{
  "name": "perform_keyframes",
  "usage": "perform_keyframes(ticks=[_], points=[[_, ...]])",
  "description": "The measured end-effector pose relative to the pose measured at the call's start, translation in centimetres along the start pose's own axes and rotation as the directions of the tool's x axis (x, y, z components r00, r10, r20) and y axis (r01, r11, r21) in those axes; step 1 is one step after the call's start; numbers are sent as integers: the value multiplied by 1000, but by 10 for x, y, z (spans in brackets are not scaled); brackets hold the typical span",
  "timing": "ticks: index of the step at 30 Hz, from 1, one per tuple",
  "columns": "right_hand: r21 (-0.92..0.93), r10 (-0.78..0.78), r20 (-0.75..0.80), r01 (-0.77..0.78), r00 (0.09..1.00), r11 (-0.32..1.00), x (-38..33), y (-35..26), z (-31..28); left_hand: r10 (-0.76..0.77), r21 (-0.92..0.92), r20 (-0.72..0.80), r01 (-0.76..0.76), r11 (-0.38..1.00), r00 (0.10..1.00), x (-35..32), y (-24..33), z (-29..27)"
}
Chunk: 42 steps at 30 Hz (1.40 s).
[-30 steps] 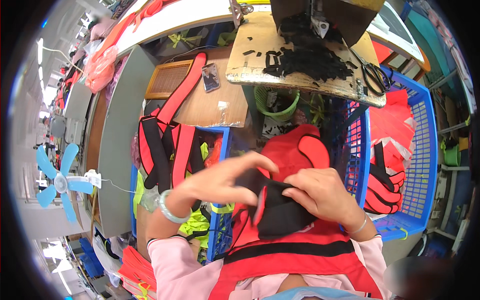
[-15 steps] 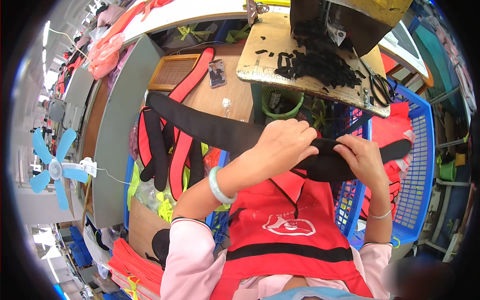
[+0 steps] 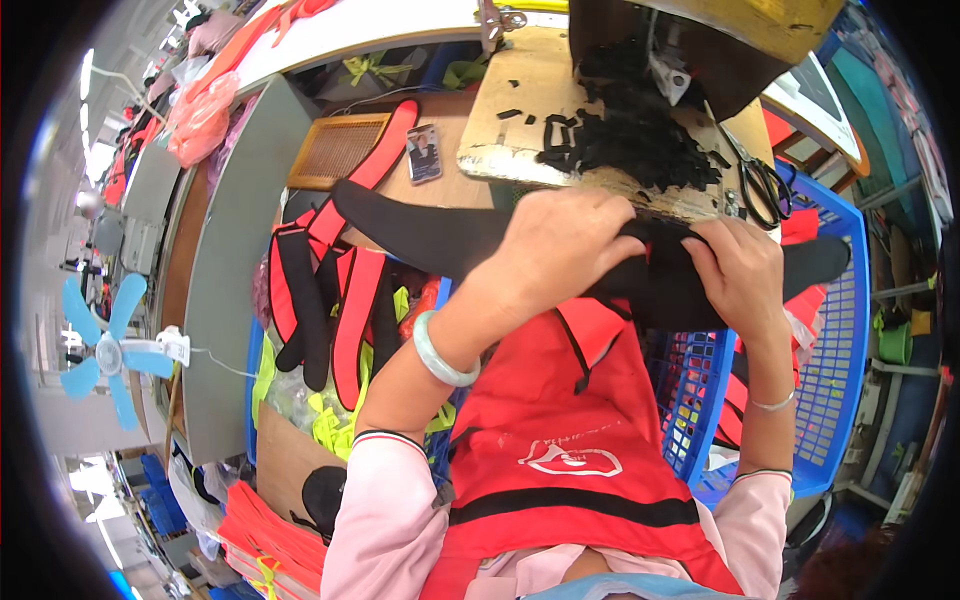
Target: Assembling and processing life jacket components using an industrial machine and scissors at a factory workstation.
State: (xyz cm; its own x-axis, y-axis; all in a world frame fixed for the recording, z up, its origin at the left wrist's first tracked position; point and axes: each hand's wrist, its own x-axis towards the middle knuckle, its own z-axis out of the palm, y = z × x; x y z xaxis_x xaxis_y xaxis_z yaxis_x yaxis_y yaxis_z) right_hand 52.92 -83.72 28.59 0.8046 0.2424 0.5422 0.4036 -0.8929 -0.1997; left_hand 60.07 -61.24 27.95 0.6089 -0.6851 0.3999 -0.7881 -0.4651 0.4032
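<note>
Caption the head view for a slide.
Left hand and right hand grip a long black fabric piece over a red vest.

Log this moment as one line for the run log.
left hand: grips black fabric piece | right hand: grips same piece | below: red vest | right: blue basket | ahead: scissors

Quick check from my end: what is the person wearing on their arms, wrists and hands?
Both forearms are mostly bare, with pale pink sleeves pushed up toward the elbows, each cuff edged by a thin dark stripe. The left wrist carries a thick pale green bangle; the right wrist a thin silver bracelet. The left hand and right hand are gloveless, with no rings visible.
</note>
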Motion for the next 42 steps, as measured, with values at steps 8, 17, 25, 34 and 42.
perform_keyframes(ticks=[8, 17, 25, 34, 42], points=[[246, 119, 193, -166, 974, 955, 34, 48, 7, -93, -221, 142, 123, 968, 986, 55, -33, -9], [295, 166, 269, -245, 949, 923, 64, 87, 8, -101, -373, 360, 242, 896, 928, 106, -68, -6], [293, 150, 344, -258, 927, 921, 81, 108, 16, -158, -387, 404, 325, 863, 901, 125, -86, 0], [318, 189, 401, -330, 896, 889, 89, 107, 8, -205, -417, 402, 378, 827, 892, 127, -87, -6], [309, 194, 397, -330, 897, 892, 98, 118, 14, -198, -396, 406, 367, 842, 892, 143, -91, -8]])
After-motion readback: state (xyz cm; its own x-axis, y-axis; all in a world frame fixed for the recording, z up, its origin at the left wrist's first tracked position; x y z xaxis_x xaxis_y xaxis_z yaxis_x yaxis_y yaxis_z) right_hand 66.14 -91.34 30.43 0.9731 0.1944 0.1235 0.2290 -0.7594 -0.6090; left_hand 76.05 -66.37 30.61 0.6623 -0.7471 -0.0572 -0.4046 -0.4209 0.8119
